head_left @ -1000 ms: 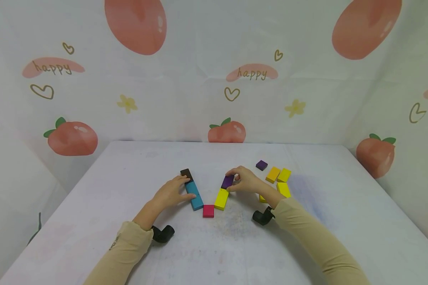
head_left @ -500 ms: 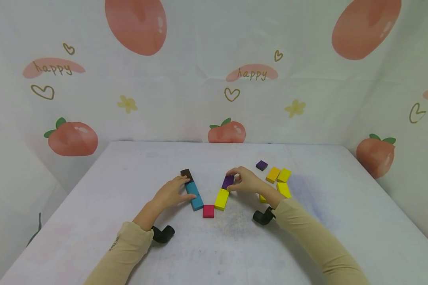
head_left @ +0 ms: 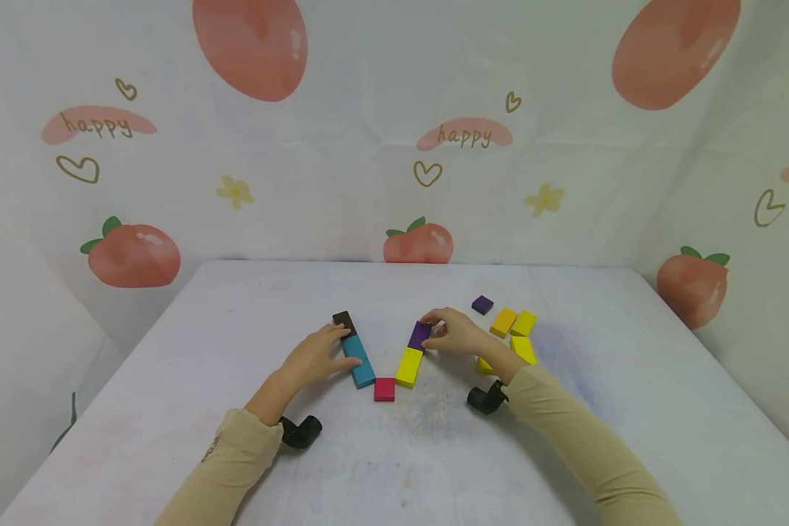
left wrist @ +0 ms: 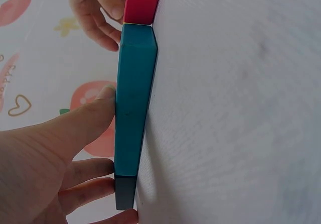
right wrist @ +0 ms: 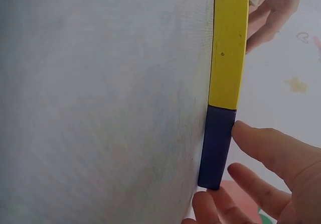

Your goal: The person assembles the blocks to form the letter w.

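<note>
In the head view, flat blocks on the table form a V. Its left arm is a blue block (head_left: 358,361) with a black block (head_left: 343,321) at its far end. My left hand (head_left: 315,356) rests there, thumb against the blue block, fingers spread by the black one. A red block (head_left: 384,389) lies at the V's near tip. On the right, a yellow block (head_left: 409,367) meets a purple block (head_left: 418,334). My right hand (head_left: 456,333) loosely holds the purple block, thumb at its side edge and curled fingertips (right wrist: 203,204) around its far end.
Right of my right hand lie a loose purple block (head_left: 482,305), an orange block (head_left: 502,322) and several yellow blocks (head_left: 524,323), one partly hidden by the wrist. Black wrist-worn pieces (head_left: 301,432) hang below both wrists. A printed cloth (head_left: 329,183) stands behind the table.
My right hand has shifted slightly right, showing more of the purple block's top. That block has edged slightly away from me. My left hand stays in place.
</note>
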Demonstrator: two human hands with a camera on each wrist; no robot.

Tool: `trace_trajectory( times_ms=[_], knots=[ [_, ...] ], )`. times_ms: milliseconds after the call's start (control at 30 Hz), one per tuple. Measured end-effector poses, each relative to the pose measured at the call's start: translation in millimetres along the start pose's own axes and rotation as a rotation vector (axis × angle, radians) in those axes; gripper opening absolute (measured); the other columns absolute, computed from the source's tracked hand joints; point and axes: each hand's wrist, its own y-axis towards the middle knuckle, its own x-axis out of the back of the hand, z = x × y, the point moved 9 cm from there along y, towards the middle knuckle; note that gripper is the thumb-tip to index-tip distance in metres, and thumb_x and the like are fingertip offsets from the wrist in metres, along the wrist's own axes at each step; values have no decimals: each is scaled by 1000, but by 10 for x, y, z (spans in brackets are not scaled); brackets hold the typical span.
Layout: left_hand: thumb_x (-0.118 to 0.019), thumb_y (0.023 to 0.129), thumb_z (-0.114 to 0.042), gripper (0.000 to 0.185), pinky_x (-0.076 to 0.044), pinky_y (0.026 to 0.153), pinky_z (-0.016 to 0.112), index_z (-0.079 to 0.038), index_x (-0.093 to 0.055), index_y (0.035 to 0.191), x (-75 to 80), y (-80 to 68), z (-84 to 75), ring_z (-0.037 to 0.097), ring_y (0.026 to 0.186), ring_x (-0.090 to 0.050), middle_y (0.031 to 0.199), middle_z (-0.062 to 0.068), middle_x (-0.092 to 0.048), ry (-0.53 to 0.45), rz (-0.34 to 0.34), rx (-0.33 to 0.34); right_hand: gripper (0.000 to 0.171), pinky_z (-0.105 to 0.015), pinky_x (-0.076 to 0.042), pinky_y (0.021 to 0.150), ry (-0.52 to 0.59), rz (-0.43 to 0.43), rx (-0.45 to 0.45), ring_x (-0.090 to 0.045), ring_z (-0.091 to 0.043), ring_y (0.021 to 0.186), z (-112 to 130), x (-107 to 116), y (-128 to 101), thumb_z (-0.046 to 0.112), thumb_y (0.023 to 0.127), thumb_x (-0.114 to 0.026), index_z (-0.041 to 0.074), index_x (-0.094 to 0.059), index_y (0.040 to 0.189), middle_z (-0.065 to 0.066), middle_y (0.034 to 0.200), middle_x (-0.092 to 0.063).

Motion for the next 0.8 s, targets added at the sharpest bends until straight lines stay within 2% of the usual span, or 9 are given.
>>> trace_trajectory(
  times_ms=[167,200,333,400,433,600,633,800],
  knots=[
    [-66,85,-39,67,-36,108,53,1,-47,134,0,2,3,42,131,-39,142,24,-41,-7,5,-1,40,-33,-53,86,3,1,1,-56,-21,93,-1,-6,2,18,85,-68,7,-57,122,-16,119,-56],
    [-63,85,-45,68,-37,106,53,0,-48,134,-12,18,24,42,130,-41,141,24,-43,4,-21,-17,41,-33,-53,87,3,1,2,-56,-21,93,0,-8,2,18,85,-68,7,-57,122,-16,119,-56],
    [-62,86,-46,68,-37,106,53,0,-47,134,-1,17,14,42,130,-41,141,24,-43,-10,-17,-19,41,-33,-53,87,0,1,3,-56,-21,93,7,-7,2,18,85,-68,7,-57,123,-16,119,-56],
    [-59,85,-52,71,-39,104,53,-2,-48,134,-8,26,28,41,128,-43,140,23,-44,2,-45,-38,41,-33,-53,87,0,0,2,-56,-21,93,11,-4,3,18,85,-68,7,-57,123,-16,120,-56],
    [-62,86,-47,69,-37,107,53,0,-47,134,8,8,6,42,130,-40,141,24,-43,-17,-18,-21,41,-33,-53,87,-1,-1,1,-56,-21,93,11,-3,5,18,85,-68,7,-57,123,-16,120,-56],
    [-63,85,-45,68,-37,107,53,0,-47,134,4,6,0,42,130,-40,141,24,-42,-18,-19,-20,42,-33,-54,88,-3,-8,-20,-57,-22,96,-21,16,12,20,85,-68,10,-56,124,-15,121,-56],
    [-66,85,-39,67,-35,109,53,1,-46,135,18,-8,-22,42,132,-38,142,25,-41,-30,4,-4,42,-34,-54,88,-5,-12,-26,-57,-23,98,-35,26,12,21,85,-68,10,-56,124,-14,121,-56],
    [-66,85,-37,66,-36,108,53,1,-46,135,9,-1,-25,42,132,-39,143,25,-41,-3,9,-1,40,-37,-54,88,-20,-54,-14,-60,-27,101,-79,136,1,21,86,-66,8,-56,123,-17,119,-58]
  ],
)
